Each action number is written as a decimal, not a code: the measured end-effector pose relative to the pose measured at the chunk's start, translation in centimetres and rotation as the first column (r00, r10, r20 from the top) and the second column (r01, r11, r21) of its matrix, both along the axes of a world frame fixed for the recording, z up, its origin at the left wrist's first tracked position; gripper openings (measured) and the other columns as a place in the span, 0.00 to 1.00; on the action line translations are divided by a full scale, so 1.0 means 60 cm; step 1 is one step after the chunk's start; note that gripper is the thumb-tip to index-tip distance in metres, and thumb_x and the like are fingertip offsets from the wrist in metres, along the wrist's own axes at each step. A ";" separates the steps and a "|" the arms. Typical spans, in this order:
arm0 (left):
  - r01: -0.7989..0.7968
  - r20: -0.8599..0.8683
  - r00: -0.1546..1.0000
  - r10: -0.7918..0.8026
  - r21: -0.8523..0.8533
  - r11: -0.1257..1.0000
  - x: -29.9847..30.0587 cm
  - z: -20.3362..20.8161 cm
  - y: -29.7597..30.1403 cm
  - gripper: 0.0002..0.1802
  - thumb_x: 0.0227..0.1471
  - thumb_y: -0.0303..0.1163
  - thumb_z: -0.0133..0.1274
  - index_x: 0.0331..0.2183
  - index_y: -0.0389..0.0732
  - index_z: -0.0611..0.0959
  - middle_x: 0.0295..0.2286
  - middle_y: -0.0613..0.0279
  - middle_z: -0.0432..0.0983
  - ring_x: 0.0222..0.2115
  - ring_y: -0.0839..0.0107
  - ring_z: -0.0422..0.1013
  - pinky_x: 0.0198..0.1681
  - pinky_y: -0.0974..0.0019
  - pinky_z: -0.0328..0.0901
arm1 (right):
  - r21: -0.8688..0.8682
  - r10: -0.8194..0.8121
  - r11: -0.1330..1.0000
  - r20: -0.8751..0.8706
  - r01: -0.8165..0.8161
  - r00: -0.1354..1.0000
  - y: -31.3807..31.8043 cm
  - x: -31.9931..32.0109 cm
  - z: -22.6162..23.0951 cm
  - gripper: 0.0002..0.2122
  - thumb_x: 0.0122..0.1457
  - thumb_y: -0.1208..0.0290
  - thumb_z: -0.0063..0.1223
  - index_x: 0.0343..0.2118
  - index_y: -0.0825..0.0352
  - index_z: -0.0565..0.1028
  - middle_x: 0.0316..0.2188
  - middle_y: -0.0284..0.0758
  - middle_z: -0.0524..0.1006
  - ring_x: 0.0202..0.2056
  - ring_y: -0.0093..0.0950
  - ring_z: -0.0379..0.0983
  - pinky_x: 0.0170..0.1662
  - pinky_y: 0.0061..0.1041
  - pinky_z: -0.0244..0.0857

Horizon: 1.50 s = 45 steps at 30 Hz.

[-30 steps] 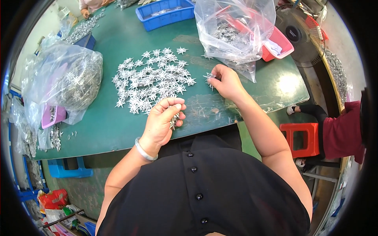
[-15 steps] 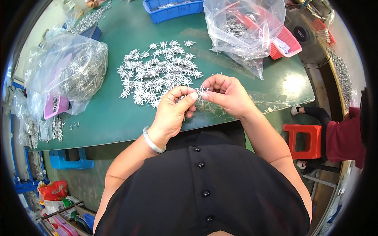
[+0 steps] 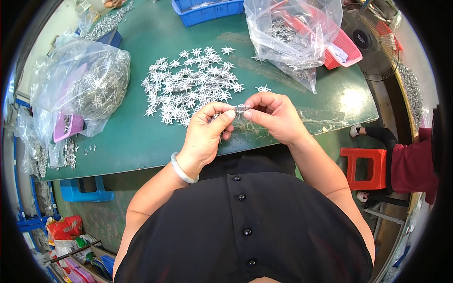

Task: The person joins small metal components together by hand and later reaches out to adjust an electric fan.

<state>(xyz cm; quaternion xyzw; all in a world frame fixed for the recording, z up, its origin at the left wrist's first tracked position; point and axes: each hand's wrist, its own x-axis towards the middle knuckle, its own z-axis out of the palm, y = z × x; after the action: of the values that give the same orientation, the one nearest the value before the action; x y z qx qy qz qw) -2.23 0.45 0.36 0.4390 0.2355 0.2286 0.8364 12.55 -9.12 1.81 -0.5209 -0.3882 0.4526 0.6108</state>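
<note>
Between my two hands, over the near part of the green table (image 3: 141, 151), is a small silvery metal piece (image 3: 241, 109). My left hand (image 3: 211, 125) pinches its left side between thumb and forefinger, with the other fingers curled; something silvery also shows inside those curled fingers. My right hand (image 3: 275, 116) grips the piece's right side with thumb and fingertips. Just beyond my hands lies a spread of spiky silver metal pieces (image 3: 188, 85). A lone spiky piece (image 3: 263, 88) rests beyond my right hand.
Clear plastic bags of metal parts stand at left (image 3: 101, 89) and far right (image 3: 283, 37). A blue bin (image 3: 207, 16), a pink basket (image 3: 348, 45) and a fan (image 3: 373, 42) are farther back. Right of the table are a red stool (image 3: 363, 153) and a seated person (image 3: 410, 167).
The metal piece between my fingertips has turned and now looks flatter and darker. My right hand has shifted slightly, showing more of the lone spiky piece beyond it.
</note>
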 end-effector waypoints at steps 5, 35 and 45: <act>-0.029 0.030 0.999 0.028 0.040 0.999 -0.001 0.004 -0.004 0.04 0.46 0.26 0.52 0.29 0.38 0.76 0.22 0.68 0.70 0.20 0.82 0.64 0.21 0.80 0.59 | 0.040 -0.035 0.999 0.091 0.031 0.995 -0.001 -0.002 -0.006 0.04 0.48 0.79 0.52 0.29 0.70 0.72 0.22 0.24 0.70 0.24 0.10 0.62 0.27 0.11 0.57; -0.035 -0.014 0.999 0.035 0.033 0.999 -0.021 -0.007 0.004 0.06 0.48 0.27 0.49 0.32 0.39 0.75 0.24 0.66 0.70 0.21 0.80 0.64 0.21 0.77 0.57 | 0.715 -0.682 0.688 0.695 0.124 -0.227 0.063 0.157 0.131 0.09 0.45 0.74 0.50 0.32 0.67 0.73 0.29 0.39 0.73 0.31 0.38 0.69 0.34 0.33 0.63; 0.004 -0.035 0.999 -0.005 -0.009 1.000 -0.025 -0.010 0.012 0.06 0.49 0.26 0.47 0.32 0.38 0.75 0.24 0.65 0.71 0.21 0.80 0.65 0.20 0.77 0.59 | -0.007 -0.051 0.938 0.986 0.346 0.159 0.013 0.090 -0.049 0.14 0.42 0.65 0.57 0.28 0.70 0.72 0.31 0.41 0.67 0.40 0.37 0.62 0.41 0.33 0.61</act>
<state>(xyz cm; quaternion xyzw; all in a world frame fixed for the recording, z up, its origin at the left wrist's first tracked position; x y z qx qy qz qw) -3.75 1.14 -0.23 0.4398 0.2500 0.2179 0.8346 17.97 -8.31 -1.11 -0.8015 -0.5585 -0.0258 0.2122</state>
